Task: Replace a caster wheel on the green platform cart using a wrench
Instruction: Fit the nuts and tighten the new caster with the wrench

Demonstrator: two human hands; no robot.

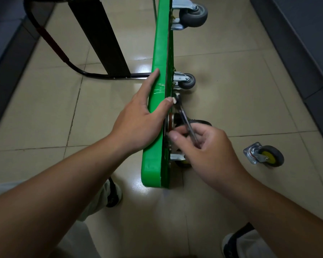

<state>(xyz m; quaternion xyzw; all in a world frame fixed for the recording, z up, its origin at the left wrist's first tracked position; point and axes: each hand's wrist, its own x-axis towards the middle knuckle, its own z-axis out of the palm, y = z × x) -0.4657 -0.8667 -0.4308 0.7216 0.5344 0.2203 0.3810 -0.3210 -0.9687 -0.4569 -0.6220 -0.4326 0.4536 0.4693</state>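
Floor tiles [231, 90] hold the green platform cart [158, 53] on edge mid-frame, left hand [138, 116] flat on it, right hand [207, 151] gripping the wrench [185, 116] at a mounted caster [198, 123], loose caster [265, 155] lying right, so bolting seems unfinished.

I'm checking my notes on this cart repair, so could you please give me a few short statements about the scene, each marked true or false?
1. The green cart stands tipped on its edge. True.
2. The left hand holds the wrench. False: it rests on the cart's upper edge, and the right hand grips the wrench.
3. A loose caster lies on the floor to the right of the cart. True.
4. The loose caster has a red hub. False: its hub is yellow.
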